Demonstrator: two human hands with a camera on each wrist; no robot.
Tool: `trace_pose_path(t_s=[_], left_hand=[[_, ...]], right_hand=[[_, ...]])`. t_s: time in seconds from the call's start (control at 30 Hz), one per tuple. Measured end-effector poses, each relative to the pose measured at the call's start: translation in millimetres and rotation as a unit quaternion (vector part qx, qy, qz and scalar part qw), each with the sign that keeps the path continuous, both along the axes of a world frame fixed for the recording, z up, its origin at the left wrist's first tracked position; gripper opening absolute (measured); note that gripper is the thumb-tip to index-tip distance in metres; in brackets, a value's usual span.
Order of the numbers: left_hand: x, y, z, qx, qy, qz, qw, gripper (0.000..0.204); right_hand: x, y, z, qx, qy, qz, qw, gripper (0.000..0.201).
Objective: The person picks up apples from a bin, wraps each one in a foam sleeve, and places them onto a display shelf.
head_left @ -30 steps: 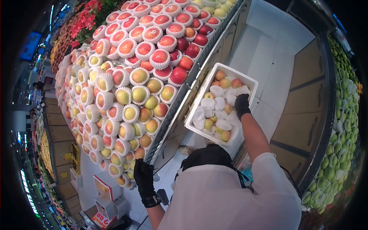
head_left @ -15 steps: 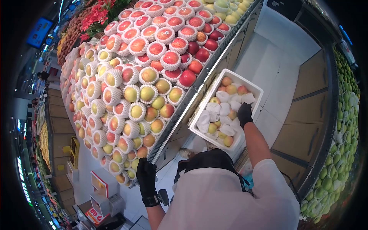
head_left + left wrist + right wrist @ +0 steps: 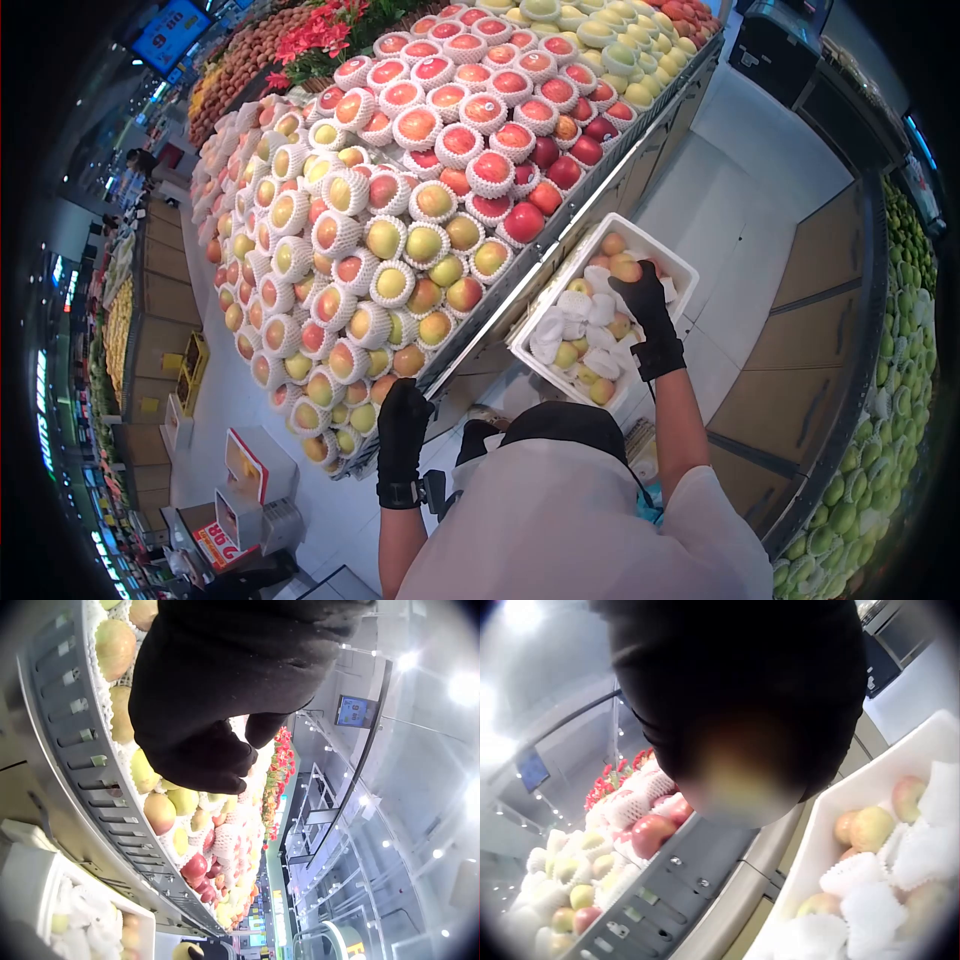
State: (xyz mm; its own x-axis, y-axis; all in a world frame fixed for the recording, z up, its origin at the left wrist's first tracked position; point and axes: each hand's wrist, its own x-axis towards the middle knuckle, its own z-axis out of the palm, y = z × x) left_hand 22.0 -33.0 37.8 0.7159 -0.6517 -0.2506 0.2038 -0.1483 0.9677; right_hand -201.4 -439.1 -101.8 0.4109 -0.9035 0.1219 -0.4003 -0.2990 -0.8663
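My black-gloved right hand (image 3: 648, 310) grips an apple (image 3: 626, 269) over the far part of a white foam box (image 3: 657, 246). The right wrist view shows a blurred reddish-yellow apple (image 3: 739, 780) under the dark glove, near the camera. More apples (image 3: 872, 829) and white foam nets (image 3: 874, 904) fill the box. At the near corner of the sloped apple display, my black-gloved left hand (image 3: 403, 420) hangs with its fingers loosely curled, nothing visible in them. Bare yellow-red apples (image 3: 160, 813) lie behind it in the left wrist view.
Apples in foam nets (image 3: 340, 190) cover the display, which has a grey slotted edge rail (image 3: 94, 761). Red flowers (image 3: 320, 40) stand at its back. Cabinets (image 3: 800, 350) with green fruit (image 3: 850, 490) line the right. Price-sign boxes (image 3: 240, 500) stand at the lower left.
My right hand was down at the box's right side among the foam nets; now it is raised and farther in, holding an apple. The view has shifted; my left hand stays by the display corner.
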Motion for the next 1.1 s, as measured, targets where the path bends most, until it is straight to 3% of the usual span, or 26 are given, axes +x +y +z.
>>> trace_pose_path(t_s=[0.03, 0.07, 0.17, 0.2, 0.3, 0.33, 0.43, 0.47, 0.53, 0.67, 0.73, 0.8, 0.93, 1.1], left_hand=[[0, -1, 0, 0.022, -0.037, -0.015, 0.999, 0.01], [0, -3, 2, -0.062, 0.067, 0.001, 0.996, 0.012], [-8, -14, 19, -0.047, 0.093, 0.014, 0.994, 0.013], [-4, -12, 12, -0.093, 0.192, 0.044, 0.976, 0.014], [0, -16, 0, -0.098, 0.154, 0.015, 0.983, 0.016], [1, -13, -18, -0.059, 0.002, -0.02, 0.998, 0.018], [-6, -28, 4, -0.113, 0.156, 0.014, 0.981, 0.021], [1, -24, -11, -0.137, 0.221, -0.005, 0.966, 0.027], [-6, -35, 7, -0.131, 0.211, -0.026, 0.968, 0.03], [-9, -48, 15, -0.174, 0.249, -0.082, 0.949, 0.041], [-11, -55, 25, -0.206, 0.291, -0.101, 0.929, 0.044], [-17, -63, 28, -0.121, 0.072, -0.135, 0.981, 0.043], [-19, -64, 36, -0.008, -0.202, -0.144, 0.969, 0.053], [-18, -57, 29, -0.014, -0.201, -0.136, 0.97, 0.049]], right_hand=[[7, 5, 14, -0.005, -0.029, 0.033, 0.999, 0.053], [14, 12, 28, 0.04, -0.019, 0.043, 0.998, 0.05], [33, 42, 71, 0.012, -0.092, 0.082, 0.992, 0.051], [38, 48, 75, 0.029, -0.113, 0.107, 0.987, 0.055], [52, 74, 97, 0.056, -0.149, 0.152, 0.975, 0.065], [57, 81, 100, 0.046, -0.139, 0.172, 0.974, 0.069], [71, 107, 143, 0.113, -0.148, 0.236, 0.954, 0.072], [75, 114, 153, 0.138, -0.138, 0.262, 0.945, 0.072], [83, 125, 168, 0.186, -0.116, 0.314, 0.924, 0.073], [90, 153, 188, 0.139, -0.138, 0.356, 0.914, 0.081], [97, 162, 172, 0.149, -0.163, 0.36, 0.906, 0.083], [101, 169, 167, 0.133, -0.16, 0.365, 0.907, 0.085], [101, 180, 179, 0.127, -0.114, 0.386, 0.906, 0.081], [103, 186, 172, 0.166, -0.146, 0.427, 0.877, 0.075]])
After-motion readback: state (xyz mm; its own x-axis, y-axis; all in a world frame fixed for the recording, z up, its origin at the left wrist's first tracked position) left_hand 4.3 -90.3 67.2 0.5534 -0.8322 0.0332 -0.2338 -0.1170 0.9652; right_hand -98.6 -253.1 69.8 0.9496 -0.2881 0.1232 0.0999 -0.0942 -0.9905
